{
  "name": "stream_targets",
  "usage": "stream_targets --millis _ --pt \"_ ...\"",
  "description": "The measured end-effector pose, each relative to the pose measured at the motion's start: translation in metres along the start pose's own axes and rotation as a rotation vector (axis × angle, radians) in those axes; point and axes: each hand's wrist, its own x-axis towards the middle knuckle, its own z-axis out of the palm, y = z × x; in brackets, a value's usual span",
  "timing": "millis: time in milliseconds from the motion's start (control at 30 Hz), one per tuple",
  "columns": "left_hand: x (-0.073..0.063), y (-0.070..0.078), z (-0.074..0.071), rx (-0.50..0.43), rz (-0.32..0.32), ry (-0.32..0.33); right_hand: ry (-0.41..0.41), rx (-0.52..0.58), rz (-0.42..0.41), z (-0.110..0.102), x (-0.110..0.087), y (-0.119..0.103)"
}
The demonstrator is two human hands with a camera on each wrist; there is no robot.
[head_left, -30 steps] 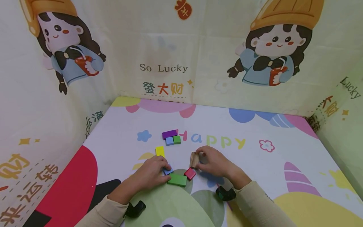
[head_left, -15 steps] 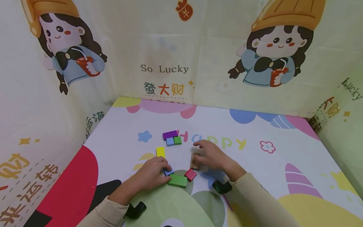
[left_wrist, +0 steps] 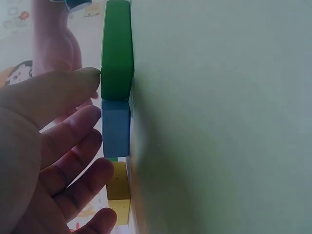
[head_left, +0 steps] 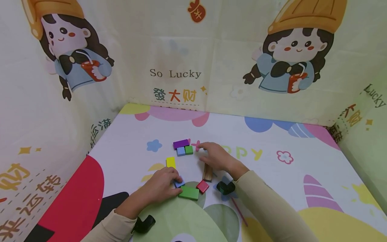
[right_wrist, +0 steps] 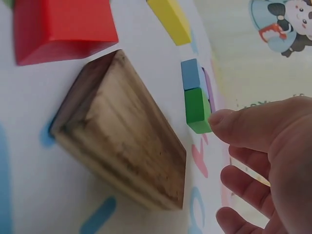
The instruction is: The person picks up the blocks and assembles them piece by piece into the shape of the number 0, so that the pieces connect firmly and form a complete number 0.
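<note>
My left hand (head_left: 161, 183) rests at the near end of a curved row of toy blocks. Its thumb touches the long green block (left_wrist: 117, 51) and its fingertips touch a blue block (left_wrist: 116, 129); neither is wrapped. Beyond these fingers lies a yellow block (head_left: 170, 162). Over the far end of the brown wooden block (head_left: 207, 172) hovers my right hand (head_left: 217, 155), holding nothing, fingers loosely extended. A red block (head_left: 202, 186) sits between the wooden and long green blocks. Left of the right fingertips, a small green block (head_left: 188, 150) and a light blue block (head_left: 180, 151) stand against a purple block (head_left: 181, 144).
The blocks lie on a printed cloth (head_left: 266, 174) covering the table. Cream printed fabric walls (head_left: 223, 67) enclose the back and both sides. A thin pinkish line (head_left: 240, 212) shows by the right sleeve; whether it is printed I cannot tell.
My right hand has let go of the wooden block, leaving it in the row, and has moved left and away toward the small green block. The left hand has stayed put.
</note>
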Motion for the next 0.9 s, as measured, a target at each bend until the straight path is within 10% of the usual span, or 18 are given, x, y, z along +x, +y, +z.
stream_targets --millis 900 --pt "0.000 0.001 -0.002 0.025 0.005 0.012 -0.046 -0.075 -0.013 0.014 0.037 -0.004"
